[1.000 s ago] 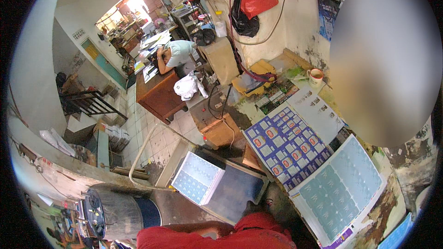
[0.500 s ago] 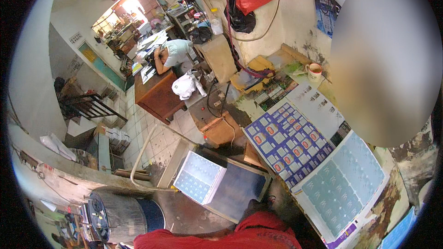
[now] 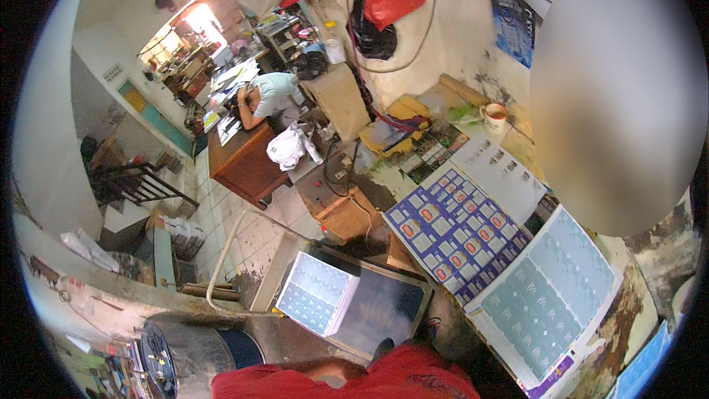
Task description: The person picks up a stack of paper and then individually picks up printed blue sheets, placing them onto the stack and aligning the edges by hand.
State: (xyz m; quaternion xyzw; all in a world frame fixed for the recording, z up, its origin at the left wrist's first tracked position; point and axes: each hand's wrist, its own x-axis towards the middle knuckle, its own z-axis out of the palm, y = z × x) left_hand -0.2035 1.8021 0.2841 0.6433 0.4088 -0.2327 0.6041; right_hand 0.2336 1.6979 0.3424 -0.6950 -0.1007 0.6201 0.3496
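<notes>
Neither my left hand nor my right hand shows; only my red shirt fills the lower edge, with a strip of bare skin beside it, perhaps part of an arm. Just ahead stands a flat trolley with a pale tube handle. On its left half lies a stack of printed sheets in pale blue. To the right, a worktable bears a second stack of pale blue-green printed sheets. Beside that stack lies a purple printed sheet with small orange-marked labels. Nothing is being touched by a visible hand.
A metal drum stands at lower left. Beyond the trolley are a cardboard box and a wooden desk, where a person leans. A mug stands at the worktable's far side, near a white sheet.
The view has shifted slightly, so the room sits a little further left and lower. A strip of bare skin now shows beside my shirt. The sheet stacks stay in place.
</notes>
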